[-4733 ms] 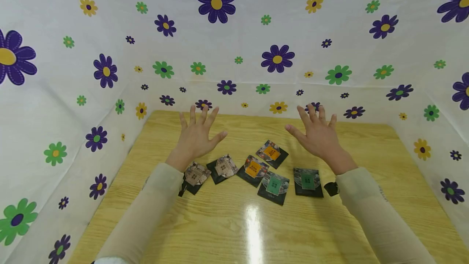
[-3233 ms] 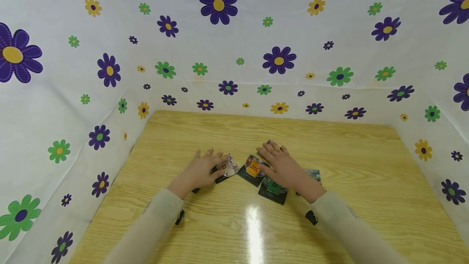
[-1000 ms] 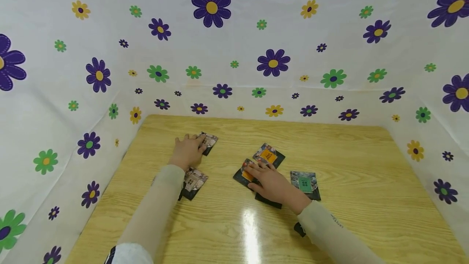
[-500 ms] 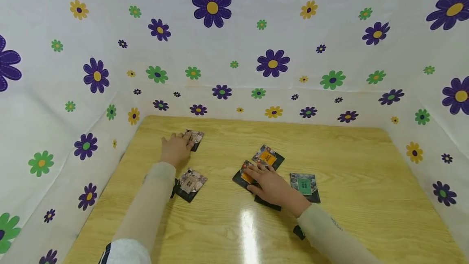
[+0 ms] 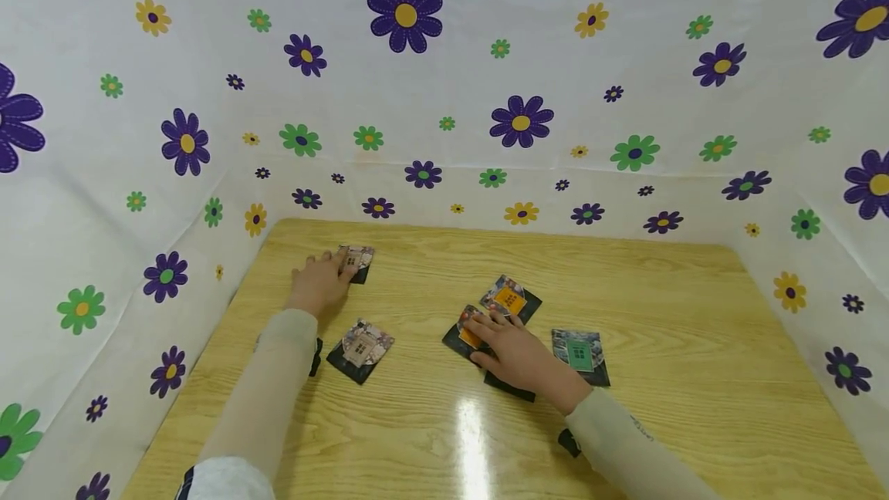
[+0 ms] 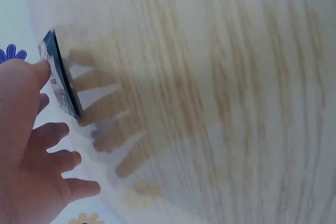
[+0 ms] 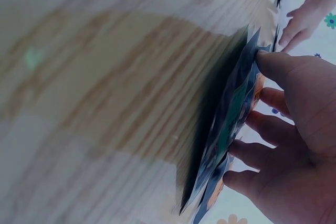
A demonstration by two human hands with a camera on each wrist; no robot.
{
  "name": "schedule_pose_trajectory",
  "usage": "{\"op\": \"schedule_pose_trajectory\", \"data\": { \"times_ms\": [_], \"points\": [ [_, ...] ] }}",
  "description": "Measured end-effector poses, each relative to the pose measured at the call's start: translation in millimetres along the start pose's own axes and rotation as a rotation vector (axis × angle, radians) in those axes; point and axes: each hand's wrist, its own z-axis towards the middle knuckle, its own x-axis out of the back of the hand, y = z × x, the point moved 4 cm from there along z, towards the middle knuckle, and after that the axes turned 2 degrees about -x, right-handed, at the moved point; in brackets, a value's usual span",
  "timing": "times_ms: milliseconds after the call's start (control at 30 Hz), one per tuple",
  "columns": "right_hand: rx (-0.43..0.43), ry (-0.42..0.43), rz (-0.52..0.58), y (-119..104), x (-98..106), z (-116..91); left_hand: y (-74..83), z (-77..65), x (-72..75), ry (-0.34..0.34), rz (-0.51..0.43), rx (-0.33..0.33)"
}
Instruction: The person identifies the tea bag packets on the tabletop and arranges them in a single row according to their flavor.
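Observation:
In the head view my left hand (image 5: 321, 284) lies with thumb and fingertips on a flat dark packet with a tan label (image 5: 363, 259) at the back left. The left wrist view shows the thumb on that packet (image 6: 60, 80), other fingers spread. My right hand (image 5: 519, 353) rests, fingers extended, over an orange-labelled packet (image 5: 458, 339) and a green-labelled packet (image 5: 508, 388), partly hiding both. In the right wrist view its fingertips touch the green-labelled packet (image 7: 231, 114). A second tan-labelled packet (image 5: 361, 351) lies nearer, below the left hand.
Another orange-labelled packet (image 5: 512, 299) lies just behind the right hand. A further green-labelled packet (image 5: 580, 357) is to its right. All lie on a wood-grain table (image 5: 389, 438), bounded at the back and sides by flower-printed white cloth (image 5: 451, 83).
My left hand has slid one tan-labelled packet from the middle group to the back left, lately moving it further left. My right hand came down onto the packets and has stayed there.

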Motion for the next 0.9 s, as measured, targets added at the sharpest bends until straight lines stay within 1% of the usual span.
{"op": "schedule_pose_trajectory", "data": {
  "times_ms": [133,233,367,433,533,633,800,900],
  "points": [
    [-0.004,0.002,-0.011,-1,1,0,-7.4,2.6,-3.6,-0.040,-0.039,-0.002],
    [0.006,0.029,-0.019,-5,2,-1,-10.1,3.6,-6.4,-0.065,-0.049,-0.003],
    [0.051,0.077,-0.010,-19,6,3,-10.3,4.2,-6.4,-0.064,-0.061,-0.005],
    [0.073,0.085,-0.007,-29,7,9,-11.0,5.2,-6.7,-0.066,-0.063,-0.004],
    [0.106,0.075,-0.027,-47,5,19,-11.0,5.4,-7.8,-0.075,-0.067,-0.004],
    [0.136,0.046,-0.040,-65,0,31,-10.3,4.6,-8.6,-0.079,-0.080,-0.005],
    [0.169,-0.013,-0.096,-92,-17,48,-9.6,3.5,-7.6,-0.069,-0.084,-0.006],
    [0.193,-0.030,-0.147,-107,-28,57,-9.8,3.7,-5.9,-0.059,-0.086,-0.005]
  ]
}}
